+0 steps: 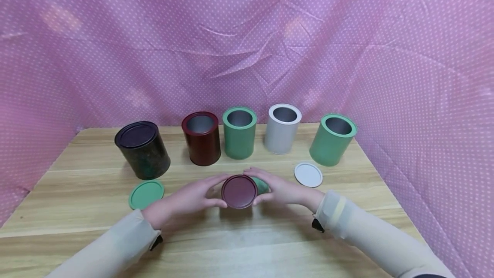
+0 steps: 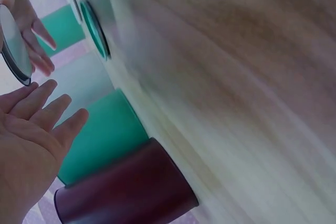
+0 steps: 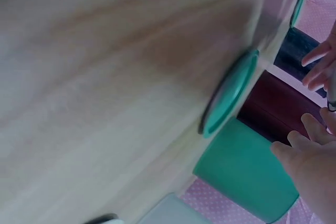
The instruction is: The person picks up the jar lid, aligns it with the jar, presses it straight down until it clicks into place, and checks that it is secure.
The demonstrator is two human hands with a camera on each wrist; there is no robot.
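Observation:
A dark red lid (image 1: 239,191) is held up over the middle of the table, its dark red side facing the head camera. My left hand (image 1: 197,193) grips its left edge between thumb and fingers, and my right hand (image 1: 278,187) grips the right edge. Seen from the left wrist, the lid's pale underside (image 2: 16,48) shows between the two hands. Below and behind it a green lid (image 1: 261,185) lies on the table, partly hidden by the right hand. Another green lid (image 1: 146,194) lies near the left forearm, and a white lid (image 1: 308,174) beyond the right wrist.
Along the back stand a black can (image 1: 148,158) with its lid on and several uncovered cans: dark red (image 1: 203,147), green (image 1: 239,140), white (image 1: 281,136) and green (image 1: 331,147). Pink dotted cloth (image 1: 247,46) encloses the wooden table (image 1: 239,248) at the back and sides.

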